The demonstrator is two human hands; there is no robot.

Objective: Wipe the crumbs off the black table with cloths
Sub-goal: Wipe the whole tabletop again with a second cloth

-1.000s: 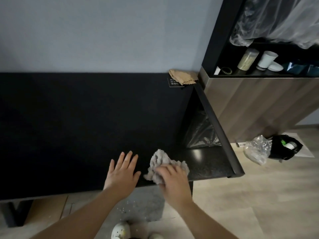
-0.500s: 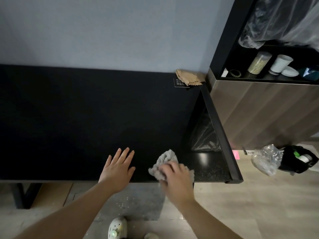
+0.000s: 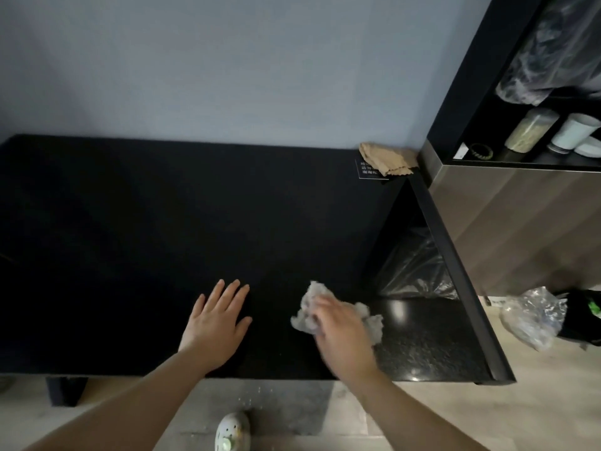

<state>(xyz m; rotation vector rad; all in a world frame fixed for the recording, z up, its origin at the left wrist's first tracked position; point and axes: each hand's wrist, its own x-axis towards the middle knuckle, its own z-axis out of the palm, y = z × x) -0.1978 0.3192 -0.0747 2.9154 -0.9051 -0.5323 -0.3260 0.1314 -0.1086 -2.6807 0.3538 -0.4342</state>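
Grey cloth (image 3: pixel 369 320) has slid rightward, right hand (image 3: pixel 341 336) apparently clutching it, left hand (image 3: pixel 218 320) splayed flat; corner label (image 3: pixel 366 169) unreadable.

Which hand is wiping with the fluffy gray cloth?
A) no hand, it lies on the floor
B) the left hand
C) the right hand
C: the right hand holds the bunched gray cloth on the black table, while the left hand lies flat and bare beside it.

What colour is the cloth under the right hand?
Light grey cloth, seen best in the head view.
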